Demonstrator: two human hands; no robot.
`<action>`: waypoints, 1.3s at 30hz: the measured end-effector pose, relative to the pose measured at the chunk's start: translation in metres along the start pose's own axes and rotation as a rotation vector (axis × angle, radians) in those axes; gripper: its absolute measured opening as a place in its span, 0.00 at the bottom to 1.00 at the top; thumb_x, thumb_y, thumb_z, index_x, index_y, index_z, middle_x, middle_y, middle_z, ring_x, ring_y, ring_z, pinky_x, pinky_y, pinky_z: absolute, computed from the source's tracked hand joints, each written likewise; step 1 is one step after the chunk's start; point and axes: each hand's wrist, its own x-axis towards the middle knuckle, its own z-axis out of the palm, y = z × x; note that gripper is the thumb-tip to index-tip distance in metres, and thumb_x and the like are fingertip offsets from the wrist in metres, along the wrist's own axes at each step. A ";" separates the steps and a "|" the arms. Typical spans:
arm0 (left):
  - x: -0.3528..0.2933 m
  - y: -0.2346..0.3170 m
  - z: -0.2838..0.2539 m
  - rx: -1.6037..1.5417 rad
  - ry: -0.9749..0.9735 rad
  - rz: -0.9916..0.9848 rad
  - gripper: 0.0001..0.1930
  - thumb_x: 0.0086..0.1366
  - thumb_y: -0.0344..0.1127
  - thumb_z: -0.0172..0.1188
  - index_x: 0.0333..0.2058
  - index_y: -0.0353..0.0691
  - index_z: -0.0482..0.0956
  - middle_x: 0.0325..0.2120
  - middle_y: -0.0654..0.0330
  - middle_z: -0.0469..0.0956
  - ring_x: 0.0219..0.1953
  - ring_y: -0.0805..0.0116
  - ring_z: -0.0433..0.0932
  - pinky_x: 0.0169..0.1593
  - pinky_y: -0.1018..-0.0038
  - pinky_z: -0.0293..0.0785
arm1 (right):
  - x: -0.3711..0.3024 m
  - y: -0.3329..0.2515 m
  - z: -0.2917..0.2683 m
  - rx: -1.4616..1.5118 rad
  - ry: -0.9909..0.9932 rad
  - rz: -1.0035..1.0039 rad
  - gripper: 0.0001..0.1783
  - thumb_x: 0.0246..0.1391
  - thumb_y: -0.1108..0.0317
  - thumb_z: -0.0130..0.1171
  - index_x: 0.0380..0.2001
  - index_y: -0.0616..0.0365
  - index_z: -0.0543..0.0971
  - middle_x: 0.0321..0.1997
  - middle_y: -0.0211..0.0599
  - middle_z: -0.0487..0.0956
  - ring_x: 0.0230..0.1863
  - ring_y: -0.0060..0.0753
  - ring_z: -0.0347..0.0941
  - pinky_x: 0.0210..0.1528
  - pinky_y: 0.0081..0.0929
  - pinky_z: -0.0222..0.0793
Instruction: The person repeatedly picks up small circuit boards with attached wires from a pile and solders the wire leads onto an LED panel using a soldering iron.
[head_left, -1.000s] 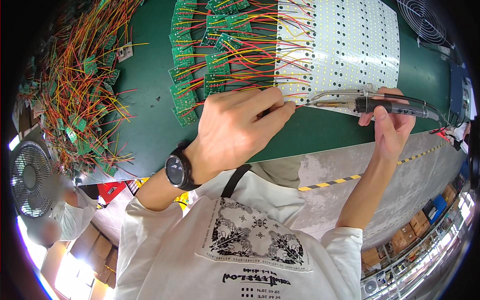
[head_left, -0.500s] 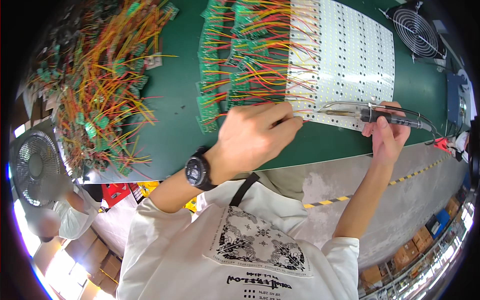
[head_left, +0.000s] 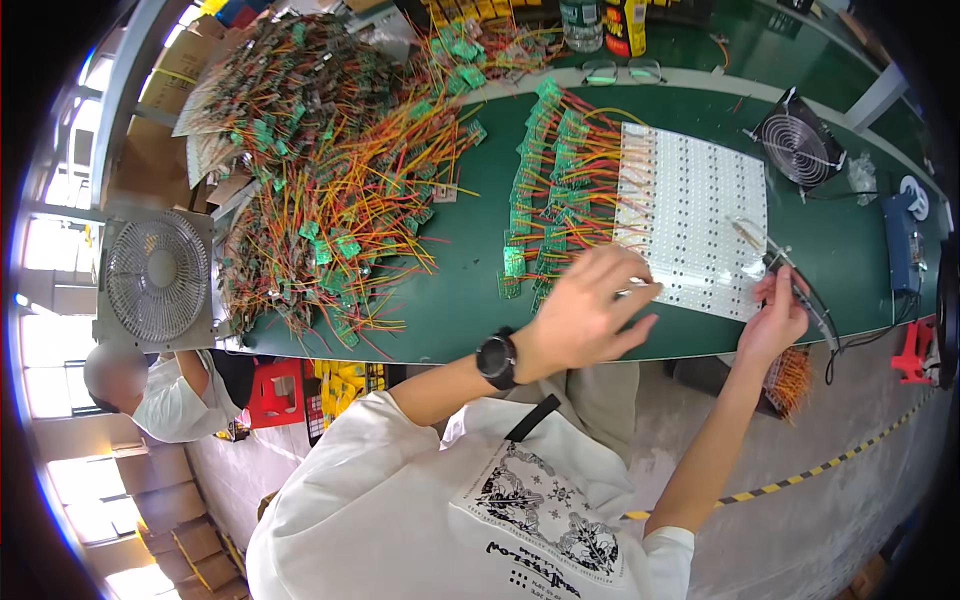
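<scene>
Your left hand (head_left: 590, 310) hovers over the near edge of the white rectangular LED panel (head_left: 695, 215) lying flat on the green table (head_left: 460, 270), fingers pinched together on something thin; whether it is a wire end I cannot tell. Your right hand (head_left: 775, 320) is closed around the dark pen-shaped soldering iron (head_left: 790, 280), its tip resting on the panel's right side. The two hands are apart. Judging from this, hold the lead steady on its pad before you bring the tip across, and keep your fingers back from the hot end. Mind the row of small green circuit boards with red and yellow wires (head_left: 545, 190) just left of the panel.
</scene>
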 end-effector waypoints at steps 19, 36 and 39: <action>-0.005 0.074 0.087 0.321 -0.308 -0.179 0.44 0.61 0.61 0.52 0.64 0.29 0.58 0.67 0.34 0.49 0.70 0.34 0.43 0.70 0.48 0.40 | 0.020 -0.011 0.017 0.037 -0.033 0.081 0.12 0.59 0.68 0.60 0.38 0.69 0.76 0.27 0.35 0.77 0.28 0.23 0.72 0.33 0.19 0.66; -0.066 0.039 -0.058 -0.068 0.099 -0.281 0.16 0.50 0.31 0.64 0.40 0.39 0.78 0.34 0.56 0.79 0.38 0.54 0.79 0.43 0.61 0.76 | 0.099 0.040 0.092 0.218 -0.148 0.093 0.09 0.54 0.70 0.64 0.34 0.64 0.76 0.22 0.32 0.75 0.22 0.21 0.70 0.25 0.18 0.62; -0.101 -0.012 -0.126 0.384 0.302 -0.446 0.09 0.48 0.26 0.64 0.30 0.40 0.78 0.26 0.58 0.78 0.29 0.57 0.78 0.34 0.66 0.75 | 0.105 0.047 0.092 0.218 -0.114 0.087 0.10 0.53 0.71 0.65 0.34 0.64 0.76 0.22 0.32 0.75 0.22 0.21 0.70 0.23 0.18 0.60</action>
